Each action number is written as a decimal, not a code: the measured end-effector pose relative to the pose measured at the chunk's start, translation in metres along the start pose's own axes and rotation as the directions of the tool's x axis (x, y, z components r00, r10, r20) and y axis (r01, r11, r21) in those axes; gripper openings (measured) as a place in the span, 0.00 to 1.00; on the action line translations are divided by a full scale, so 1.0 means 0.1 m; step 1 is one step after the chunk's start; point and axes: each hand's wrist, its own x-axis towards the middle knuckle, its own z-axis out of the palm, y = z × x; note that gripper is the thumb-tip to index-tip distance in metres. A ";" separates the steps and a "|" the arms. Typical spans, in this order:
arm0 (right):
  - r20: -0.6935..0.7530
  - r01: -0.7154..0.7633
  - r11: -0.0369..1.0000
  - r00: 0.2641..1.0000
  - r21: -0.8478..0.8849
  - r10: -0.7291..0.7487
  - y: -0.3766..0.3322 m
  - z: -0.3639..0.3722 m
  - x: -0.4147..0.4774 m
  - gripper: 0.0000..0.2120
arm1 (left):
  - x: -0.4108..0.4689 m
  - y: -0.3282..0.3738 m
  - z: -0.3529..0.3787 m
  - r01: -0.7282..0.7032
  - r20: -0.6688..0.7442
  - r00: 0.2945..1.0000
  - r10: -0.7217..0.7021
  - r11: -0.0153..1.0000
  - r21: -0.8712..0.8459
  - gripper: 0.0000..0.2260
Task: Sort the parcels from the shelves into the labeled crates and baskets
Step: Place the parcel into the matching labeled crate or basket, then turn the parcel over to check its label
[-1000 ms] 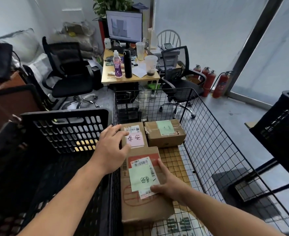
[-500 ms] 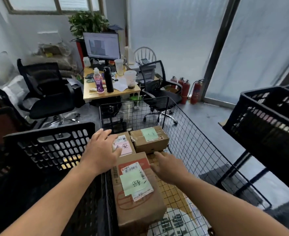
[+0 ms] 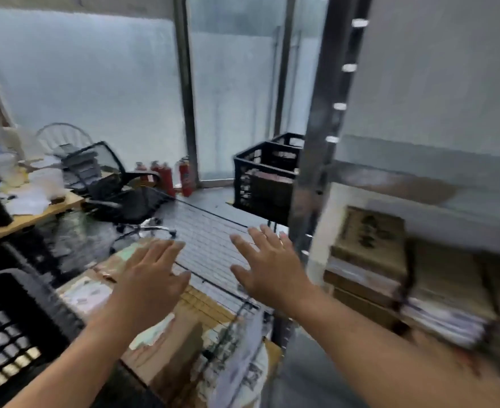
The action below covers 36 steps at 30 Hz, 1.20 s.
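Two hands hover palms down with fingers spread wide, gripping nothing: the left hand (image 3: 151, 278) and, at its three o'clock and apart from it, the right hand (image 3: 267, 266). Below the left hand, from five to seven o'clock, cardboard parcels (image 3: 172, 343) with pale labels lie in the wire basket (image 3: 213, 231), whose mesh wall shows between the hands. At the right hand's three o'clock, stacked parcels (image 3: 369, 248) sit blurred on the metal shelf (image 3: 310, 172). A far black crate (image 3: 265, 184) stands at its twelve o'clock; a near black crate (image 3: 7, 319) lies at the left hand's eight o'clock. Red fire extinguishers (image 3: 184, 175) and an office chair (image 3: 110, 184) stand around eleven.
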 end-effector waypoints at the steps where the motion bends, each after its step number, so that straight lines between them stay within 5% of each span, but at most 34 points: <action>1: 0.009 -0.049 0.999 0.999 -0.001 0.049 0.09 -0.04 -0.17 0.31 | 0.01 0.14 0.00 -0.035 -0.002 0.999 0.035 0.999 -0.022 0.31; 8: -0.008 -0.414 0.909 0.910 -0.043 0.415 0.73 -0.39 -1.61 0.32 | 0.03 1.47 0.14 -0.371 -0.036 0.928 0.372 0.906 -0.205 0.30; 13: -0.077 -0.618 0.780 0.786 -0.101 0.613 1.20 -0.71 -2.43 0.33 | -0.08 2.37 0.34 -0.477 -0.040 0.871 0.490 0.824 -0.307 0.27; 26: -0.509 -0.796 0.604 0.507 0.034 0.696 2.63 -1.38 -4.37 0.29 | -0.43 5.03 0.62 -0.626 -0.163 0.714 0.681 0.516 -0.584 0.30; 36: -0.381 -0.713 0.691 0.609 0.120 0.695 3.31 -1.76 -4.57 0.29 | -0.52 5.99 0.87 -0.483 -0.113 0.788 0.605 0.494 -0.723 0.34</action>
